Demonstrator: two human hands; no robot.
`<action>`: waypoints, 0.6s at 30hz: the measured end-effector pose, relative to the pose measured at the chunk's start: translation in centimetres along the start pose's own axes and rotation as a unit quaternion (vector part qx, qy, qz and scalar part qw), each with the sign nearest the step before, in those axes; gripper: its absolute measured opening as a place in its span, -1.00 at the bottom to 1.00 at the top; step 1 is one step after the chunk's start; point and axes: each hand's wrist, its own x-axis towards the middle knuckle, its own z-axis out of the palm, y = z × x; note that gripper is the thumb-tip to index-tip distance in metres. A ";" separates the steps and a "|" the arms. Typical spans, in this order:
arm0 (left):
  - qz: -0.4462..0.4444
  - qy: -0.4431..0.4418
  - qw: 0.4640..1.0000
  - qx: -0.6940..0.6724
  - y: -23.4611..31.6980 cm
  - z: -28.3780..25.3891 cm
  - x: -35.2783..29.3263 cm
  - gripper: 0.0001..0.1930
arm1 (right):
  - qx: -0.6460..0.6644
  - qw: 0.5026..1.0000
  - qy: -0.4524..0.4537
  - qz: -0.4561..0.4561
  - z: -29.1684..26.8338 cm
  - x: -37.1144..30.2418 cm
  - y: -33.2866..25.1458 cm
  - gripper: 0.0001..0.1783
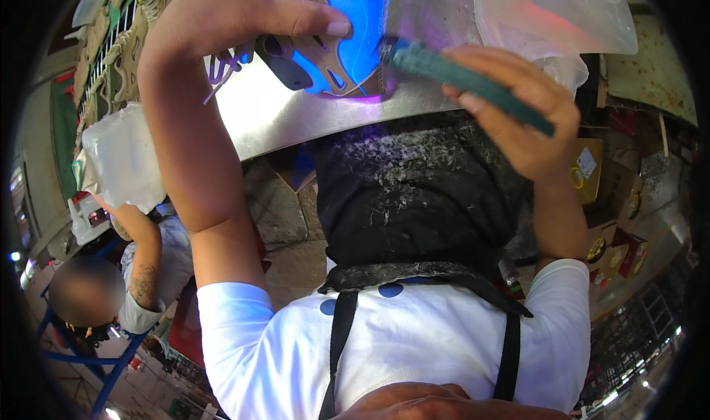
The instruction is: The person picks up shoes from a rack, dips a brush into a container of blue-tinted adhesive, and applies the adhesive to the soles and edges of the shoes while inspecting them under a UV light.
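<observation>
At top of view, on a shiny metal tabletop (248,124), one tan shoe (323,56) sits between both hands, cut off by the upper edge, its blue panel (364,21) glowing bright under violet light. L hand (248,9) lies over it, thumb on the tan part beside the panel; other fingers out of sight, so can't tell how full the grip is. R hand (536,145) closed round a slim green tool (458,72), fingers narrow on the handle, dark tip at the panel's outer edge; contact or tiny gap, can't tell. Progress, my read: upper looks assembled, panels in place, laces (216,69) on and hanging loose over the near L side. Work at the panel edge looks mid-way, w/ tool up at the shoe & nothing put down. What's left: loose lace ends untied; rest of edge poss. to go over, but far part is out of frame, so amt. done there unclear. More tan shoes (122,58) on a rack at far L; can't tell if done or waiting. Pale lint on the black apron (414,198); clear plastic bag (555,13) R of the tool; co-worker's arm (148,257) at lower L, well apart from this shoe.
</observation>
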 end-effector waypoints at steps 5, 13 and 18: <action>-0.016 0.040 0.997 -0.069 0.8 1.2 -0.3 0.28 | 0.098 0.993 0.070 0.022 0.1 1.4 -0.3 -0.65; -0.090 0.038 0.995 -0.038 2.6 1.5 -2.9 -0.12 | 0.166 0.962 0.216 0.004 3.7 1.0 -0.4 -0.65; -0.114 0.020 0.991 -0.074 0.9 1.8 -5.9 -0.19 | 0.224 0.937 0.267 0.030 -1.5 -2.2 -2.2 -0.62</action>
